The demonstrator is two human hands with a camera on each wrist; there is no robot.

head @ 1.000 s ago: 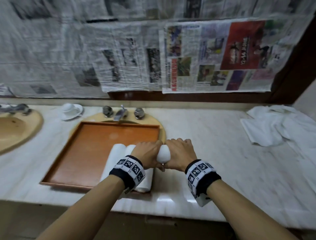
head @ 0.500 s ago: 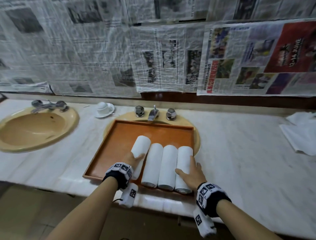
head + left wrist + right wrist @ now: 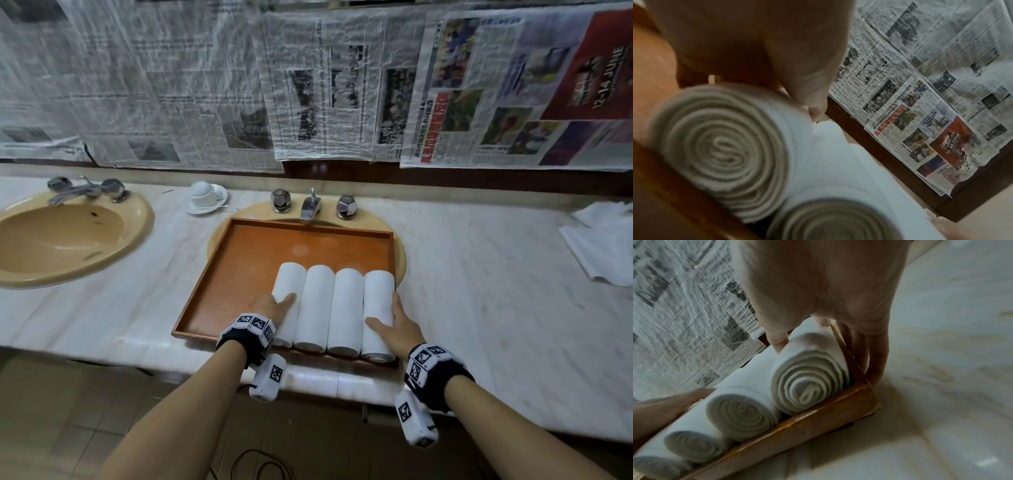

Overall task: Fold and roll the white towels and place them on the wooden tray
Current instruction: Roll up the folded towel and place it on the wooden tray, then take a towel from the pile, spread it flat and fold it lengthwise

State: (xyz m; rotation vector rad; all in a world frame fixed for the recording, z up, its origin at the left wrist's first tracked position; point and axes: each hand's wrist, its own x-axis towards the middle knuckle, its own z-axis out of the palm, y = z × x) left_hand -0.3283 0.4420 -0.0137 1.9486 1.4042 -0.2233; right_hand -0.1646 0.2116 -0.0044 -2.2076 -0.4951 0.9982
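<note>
Several rolled white towels lie side by side in the front right part of the wooden tray (image 3: 260,260). My left hand (image 3: 272,305) presses with straight fingers against the outer side of the leftmost roll (image 3: 289,284), its thumb on top. That roll's spiral end (image 3: 721,154) fills the left wrist view under my left hand (image 3: 756,40). My right hand (image 3: 397,325) rests its thumb on the rightmost roll (image 3: 378,298). In the right wrist view my right hand's (image 3: 818,280) fingers run straight down outside the tray's right wall (image 3: 855,369), beside that roll (image 3: 809,379).
The tray sits over a sink with a faucet (image 3: 311,205) behind it. A second sink (image 3: 68,236) lies at the left, with a cup on a saucer (image 3: 205,197) between them. Unfolded white towels (image 3: 606,246) are heaped on the marble counter at the far right. Newspaper covers the wall.
A second ago both hands gripped one rolled towel above the tray's front right corner. It now lies in the tray, and the tilted leftmost roll has been pushed straight against the others.
</note>
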